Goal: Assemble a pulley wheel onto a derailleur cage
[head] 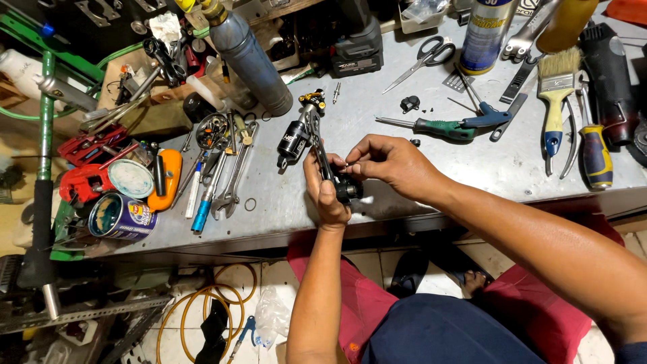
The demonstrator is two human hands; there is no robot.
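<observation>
Two hands work over the desk [377,108] edge: the left hand [328,195] has its grip clenched on one black shock absorber [317,145], its top reaching up over the desk; the right hand [391,164] pinches a small part at it. Nearby lie one scissors [424,55], one paintbrush [555,91], two screwdrivers [438,127], one grey cylinder [253,61]

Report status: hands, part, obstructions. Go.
Left hand grips black shock absorber. Right hand pinches at its lower end. Wrenches lie left; screwdriver beyond; neither obstructs.

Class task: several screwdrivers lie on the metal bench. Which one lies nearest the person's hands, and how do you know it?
The green-handled screwdriver, lying just beyond the right hand. The blue-and-yellow-handled one lies farther right, near the paintbrush.
</observation>
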